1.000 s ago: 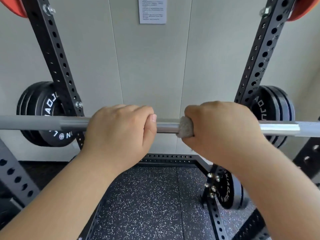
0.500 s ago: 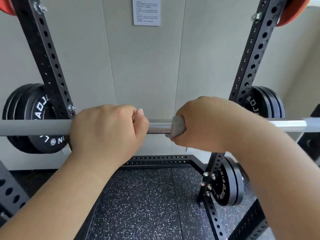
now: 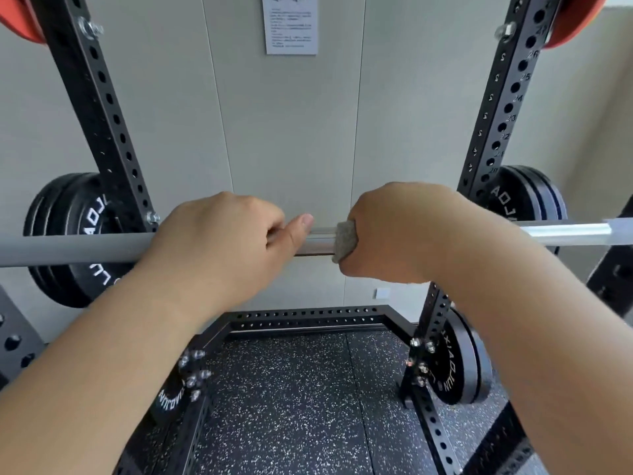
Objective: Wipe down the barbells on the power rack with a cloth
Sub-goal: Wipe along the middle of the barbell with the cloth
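Your left hand point(image 3: 219, 241) is lying over the top of the barbell point(image 3: 68, 249), knuckles up. Its fingers are curling down over the far side of the bar, pressed close together, with their tips hidden behind the hand. The thumb is not wrapping under. It is stretching out straight along the front of the bar, pointing toward your other hand.

Your right hand point(image 3: 394, 234) is gripping tightly round the cloth point(image 3: 344, 242), which is folding round the bar. Only a grey, fuzzy edge of it is sticking out from the thumb side of your fist, and the fingers themselves are out of sight behind it. A short bare stretch of shiny bar is showing between your two hands, so they are sitting near each other but not touching.

The barbell is running level across the power rack point(image 3: 92, 108), between its two black perforated uprights. Black weight plates point(image 3: 65, 234) are hanging behind the bar on both sides, and the speckled floor point(image 3: 291, 406) is lying below.
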Motion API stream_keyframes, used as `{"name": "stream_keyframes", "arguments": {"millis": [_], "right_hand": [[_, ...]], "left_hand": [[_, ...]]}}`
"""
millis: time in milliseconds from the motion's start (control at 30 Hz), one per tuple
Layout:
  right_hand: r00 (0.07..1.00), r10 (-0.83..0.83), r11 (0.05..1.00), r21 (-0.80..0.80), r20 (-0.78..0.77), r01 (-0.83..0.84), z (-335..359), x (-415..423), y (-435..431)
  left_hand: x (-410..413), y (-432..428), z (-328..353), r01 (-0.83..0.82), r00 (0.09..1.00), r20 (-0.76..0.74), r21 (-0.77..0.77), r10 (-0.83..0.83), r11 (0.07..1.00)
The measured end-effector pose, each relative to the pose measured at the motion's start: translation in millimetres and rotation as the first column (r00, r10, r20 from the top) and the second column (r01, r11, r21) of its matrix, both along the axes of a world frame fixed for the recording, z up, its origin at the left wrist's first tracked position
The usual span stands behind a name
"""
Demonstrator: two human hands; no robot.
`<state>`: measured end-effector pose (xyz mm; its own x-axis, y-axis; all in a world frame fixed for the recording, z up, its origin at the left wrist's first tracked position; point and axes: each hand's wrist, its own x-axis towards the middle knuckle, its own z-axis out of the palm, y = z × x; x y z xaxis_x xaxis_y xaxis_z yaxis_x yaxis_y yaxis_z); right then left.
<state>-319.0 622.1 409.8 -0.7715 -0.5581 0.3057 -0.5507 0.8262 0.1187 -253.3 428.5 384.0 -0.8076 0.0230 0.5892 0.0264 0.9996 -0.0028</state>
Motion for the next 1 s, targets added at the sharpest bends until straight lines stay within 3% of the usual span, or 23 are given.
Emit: {"name": "stream_keyframes", "arguments": {"millis": [67,133,200,267,333,367,467,633,733,867,1000], "right_hand": [[0.977,-0.040,0.999,-0.023,-0.209,0.036,-15.8,0.6,-15.7],[0.884,0.017,0.991,-0.112,-0.467,-0.079,-40.9,4.6,-25.2],[0.825,0.064,0.969,-0.163,-0.562,-0.186,-50.4,6.5,-22.3],[0.902,0.087,0.980,-0.125,-0.422,-0.153,-41.8,3.7,-6.5],[0.976,0.009,0.993,-0.110,-0.216,-0.034,-23.0,5.4,8.4],[0.983,-0.030,0.995,-0.095,-0.183,0.012,-16.2,4.3,12.2],[0.970,-0.072,0.997,-0.051,-0.231,0.062,-15.4,3.1,-1.0],[0.830,0.086,0.944,-0.222,-0.550,-0.245,-55.4,6.0,-23.3],[0.893,0.153,0.957,-0.162,-0.424,-0.241,-56.8,7.6,9.3],[0.964,-0.053,0.994,-0.108,-0.260,0.025,-24.2,17.9,43.0],[0.936,-0.110,0.988,-0.138,-0.334,0.067,-26.1,14.6,1.1]], "left_hand": [[-0.4,-1.9,3.4,-0.045,0.999,0.011,0.022,0.045,0.999],[-1.9,0.7,0.8,-0.094,0.995,-0.027,-0.027,0.094,0.995],[-1.6,3.2,-4.9,-0.104,0.992,-0.076,-0.080,0.098,0.991],[-0.5,1.2,-7.4,-0.092,0.992,-0.090,-0.084,0.084,0.992],[-0.6,1.4,-7.1,-0.088,0.993,-0.087,-0.068,0.082,0.994],[-1.2,2.9,-6.6,-0.098,0.992,-0.089,-0.065,0.092,0.993],[-4.5,7.5,-7.1,-0.145,0.986,-0.099,-0.085,0.136,0.986],[-3.4,4.2,-8.5,-0.173,0.979,-0.129,-0.126,0.157,0.977],[-3.4,4.0,-9.4,-0.167,0.981,-0.119,-0.109,0.154,0.980],[-6.7,11.2,-8.4,-0.191,0.979,-0.083,-0.091,0.184,0.977],[-8.7,14.2,-6.0,-0.206,0.978,-0.051,-0.107,0.202,0.973]]}}
